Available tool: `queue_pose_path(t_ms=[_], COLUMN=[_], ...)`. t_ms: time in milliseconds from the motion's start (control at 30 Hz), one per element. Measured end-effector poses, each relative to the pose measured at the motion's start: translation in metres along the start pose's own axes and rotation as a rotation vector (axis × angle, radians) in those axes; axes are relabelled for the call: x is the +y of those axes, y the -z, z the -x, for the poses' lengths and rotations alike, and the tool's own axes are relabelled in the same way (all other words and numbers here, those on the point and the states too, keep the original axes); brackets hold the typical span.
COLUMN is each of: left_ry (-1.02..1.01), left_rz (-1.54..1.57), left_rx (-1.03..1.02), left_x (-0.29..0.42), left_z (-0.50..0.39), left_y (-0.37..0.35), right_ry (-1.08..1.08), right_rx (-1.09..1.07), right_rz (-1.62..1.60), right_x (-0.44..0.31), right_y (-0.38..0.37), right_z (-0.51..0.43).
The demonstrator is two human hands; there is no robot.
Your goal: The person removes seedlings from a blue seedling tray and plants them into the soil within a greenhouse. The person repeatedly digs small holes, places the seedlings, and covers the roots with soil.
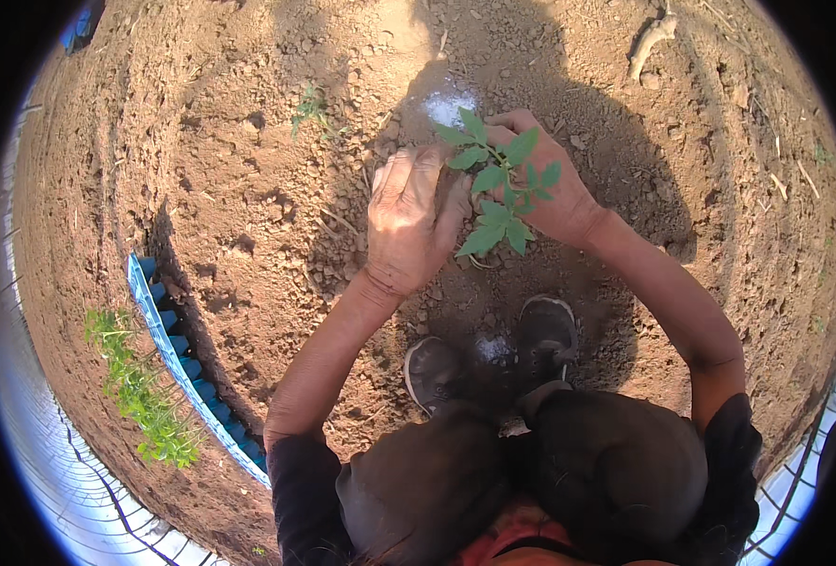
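Note:
A young leafy seedling, apparently a tomato plant (494, 180), rises from the soil between my two hands. My left hand (412, 205) rests palm down on the loose brown soil (304, 240), its thumb pointing towards the plant's base. On the other side, my right hand (556, 187) is partly behind the leaves, with its fingers curled near the stem. Leaves hide its grip, so I cannot tell whether it holds the stem. Just beyond the fingertips lies a patch of white granules (450, 106).
At the left, a blue plug tray (184, 368) holds several seedlings (142, 389). A smaller, drooping plant (312, 112) lies ahead to the left. My dark shoes (546, 329) flank more white granules (494, 348). A pale stick (651, 44) lies at the far right.

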State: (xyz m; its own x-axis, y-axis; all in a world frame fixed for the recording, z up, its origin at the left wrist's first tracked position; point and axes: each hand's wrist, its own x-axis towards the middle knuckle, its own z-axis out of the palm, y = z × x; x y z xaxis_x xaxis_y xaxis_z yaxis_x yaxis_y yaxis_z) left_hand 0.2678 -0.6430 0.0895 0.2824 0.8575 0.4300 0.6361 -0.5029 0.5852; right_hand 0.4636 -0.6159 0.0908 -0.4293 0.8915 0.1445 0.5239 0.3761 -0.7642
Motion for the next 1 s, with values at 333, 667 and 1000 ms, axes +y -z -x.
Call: queue_pose_path(t_ms=[333,667,1000], left_ry=[-0.122,0.047,0.186], left_rz=[0.028,-0.147,-0.088], left_rx=[0.002,-0.373,0.072], left_x=[-0.041,-0.036,-0.008], left_z=[-0.099,-0.113,-0.039], left_y=[-0.198,-0.214,-0.19], right_ry=[-0.283,-0.137,-0.197], right_rx=[0.273,0.196,-0.176], right_rz=[0.437,0.79,0.973], right_x=[0.073,0.126,0.143], right_y=[0.073,0.062,0.039], right_z=[0.017,-0.029,-0.05])
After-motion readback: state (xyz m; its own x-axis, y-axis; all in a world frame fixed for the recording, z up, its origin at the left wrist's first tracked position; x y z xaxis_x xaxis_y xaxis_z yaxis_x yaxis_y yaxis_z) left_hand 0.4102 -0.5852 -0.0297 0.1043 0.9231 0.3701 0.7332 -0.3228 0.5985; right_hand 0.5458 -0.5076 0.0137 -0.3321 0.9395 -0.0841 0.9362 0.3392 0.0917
